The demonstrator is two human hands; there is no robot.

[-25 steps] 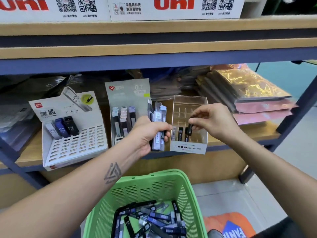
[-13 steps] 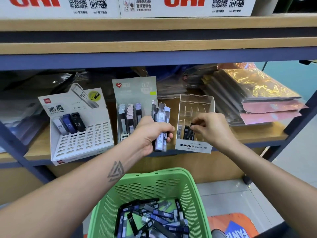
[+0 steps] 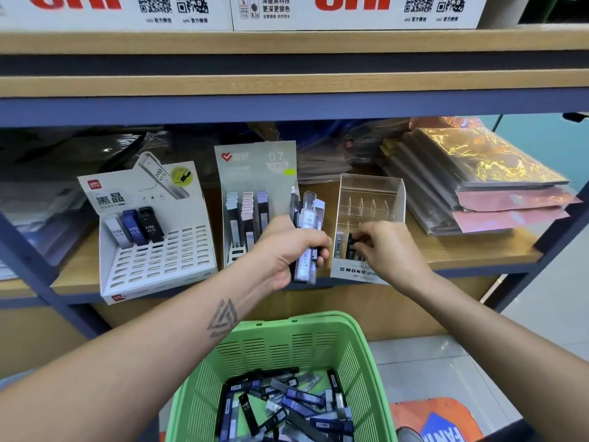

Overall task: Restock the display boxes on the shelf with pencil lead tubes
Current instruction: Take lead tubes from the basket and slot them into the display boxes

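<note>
My left hand [image 3: 288, 250] grips a bundle of lead tubes [image 3: 306, 237], clear and dark, held upright in front of the shelf edge. My right hand [image 3: 387, 247] reaches into the front row of the clear MONO display box [image 3: 371, 193] and pinches a black lead tube [image 3: 352, 245] standing there beside other dark tubes. Left of it stands a grey 0.7 display box [image 3: 255, 167] with rows of tubes. Further left is a white display box [image 3: 153, 263] with three HB 0.5 tubes [image 3: 134, 229]. A green basket [image 3: 318, 333] below holds several loose tubes [image 3: 287, 406].
Stacks of shiny plastic-wrapped folders [image 3: 471, 180] lie at the right of the wooden shelf [image 3: 478, 250]. Dark plastic packs fill the back left. White uni cartons [image 3: 350, 11] sit on the shelf above. An orange mat [image 3: 436, 419] lies on the tiled floor.
My right hand has lowered the black tube from above the MONO box down into its front row. The left hand keeps its bundle in place. The camera has moved closer.
</note>
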